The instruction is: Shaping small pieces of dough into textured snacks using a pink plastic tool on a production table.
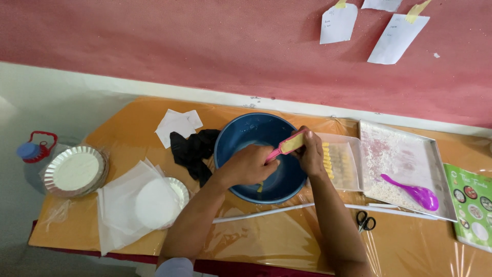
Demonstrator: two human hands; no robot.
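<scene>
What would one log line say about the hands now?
left hand: grips pink-handled scraper | right hand: touches scraper blade | under: round blue plastic bowl

— How is the light?
— Soft and even, rather dim; shadows under the hands are faint.
— Any glare?
— White streaks on the clear plastic sheet (287, 241), lower centre and lower right.
— Sharpness?
— Middle fairly crisp; the left edge looks washed and bent by the lens.
</scene>
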